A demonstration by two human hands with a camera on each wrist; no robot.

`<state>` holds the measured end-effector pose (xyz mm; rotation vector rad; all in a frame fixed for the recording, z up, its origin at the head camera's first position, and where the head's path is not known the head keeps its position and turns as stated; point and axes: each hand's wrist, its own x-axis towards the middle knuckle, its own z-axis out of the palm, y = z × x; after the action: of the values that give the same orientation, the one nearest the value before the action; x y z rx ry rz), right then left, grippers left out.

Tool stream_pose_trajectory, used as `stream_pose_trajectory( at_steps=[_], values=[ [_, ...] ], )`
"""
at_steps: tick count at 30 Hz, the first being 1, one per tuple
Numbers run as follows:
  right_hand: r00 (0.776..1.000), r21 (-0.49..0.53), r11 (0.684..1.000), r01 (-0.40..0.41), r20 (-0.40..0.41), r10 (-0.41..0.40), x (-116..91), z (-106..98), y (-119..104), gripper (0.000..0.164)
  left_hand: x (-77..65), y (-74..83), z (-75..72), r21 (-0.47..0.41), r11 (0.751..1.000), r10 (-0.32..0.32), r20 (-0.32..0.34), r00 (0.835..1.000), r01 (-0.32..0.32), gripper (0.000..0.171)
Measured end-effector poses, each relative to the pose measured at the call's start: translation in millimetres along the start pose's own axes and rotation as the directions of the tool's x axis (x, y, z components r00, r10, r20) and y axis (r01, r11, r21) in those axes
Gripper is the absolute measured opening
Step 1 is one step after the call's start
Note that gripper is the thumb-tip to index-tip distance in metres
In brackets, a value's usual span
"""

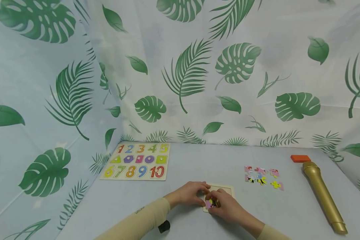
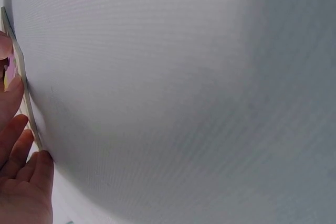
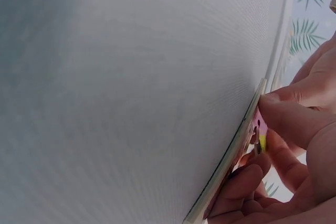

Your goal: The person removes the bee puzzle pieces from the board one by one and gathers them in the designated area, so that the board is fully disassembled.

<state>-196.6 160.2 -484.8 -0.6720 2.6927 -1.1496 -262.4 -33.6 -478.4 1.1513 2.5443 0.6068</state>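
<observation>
A small wooden puzzle tray point(image 1: 229, 190) lies on the table in front of me, partly covered by both hands. My left hand point(image 1: 192, 193) holds its left side, fingers bent at the rim and the thumb near the lower left. Between the fingers of my right hand point(image 1: 228, 207) is a jigsaw piece point(image 1: 208, 204) in pink, yellow and black, pinched over the tray. In the right wrist view this piece point(image 3: 263, 125) appears tilted against the tray's edge point(image 3: 231, 153). The fingers hide much of the piece and the tray's inside.
Several loose jigsaw pieces point(image 1: 260, 180) lie right of the tray. A wooden number and shape board point(image 1: 135, 162) lies at the back left. On the right are an orange block point(image 1: 300, 158) and a gold microphone point(image 1: 325, 196). Leaf-patterned cloth point(image 1: 198, 126) stands behind the table.
</observation>
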Motion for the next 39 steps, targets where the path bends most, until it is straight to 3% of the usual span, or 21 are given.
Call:
stream_pose_trajectory(
  at_steps=[18, 27, 35, 39],
  values=[
    [1.000, -0.009, 1.000, 0.002, 0.024, -0.002, -2.1, -4.1, -1.6, 0.025, 0.4, 0.9, -1.8, -0.036, 0.999, -0.022, 0.013, 1.000, 0.022, 0.041],
    [0.998, 0.019, 0.998, 0.056, -0.004, -0.056, -2.6, -5.9, 2.5, 0.025, -0.1, 0.6, -1.0, -0.027, 1.000, -0.011, 0.009, 1.000, 0.011, 0.039],
    [0.999, 0.079, 0.996, 0.038, 0.015, -0.039, -4.1, -16.0, 4.2, 0.029, -2.7, 1.4, -2.2, -0.011, 1.000, 0.005, 0.003, 1.000, -0.005, 0.042],
    [0.999, 0.048, 0.998, -0.027, -0.023, 0.028, -7.3, -29.5, 4.1, 0.028, -3.0, 1.7, -2.8, -0.007, 1.000, 0.012, -0.002, 1.000, -0.012, 0.043]
  ],
)
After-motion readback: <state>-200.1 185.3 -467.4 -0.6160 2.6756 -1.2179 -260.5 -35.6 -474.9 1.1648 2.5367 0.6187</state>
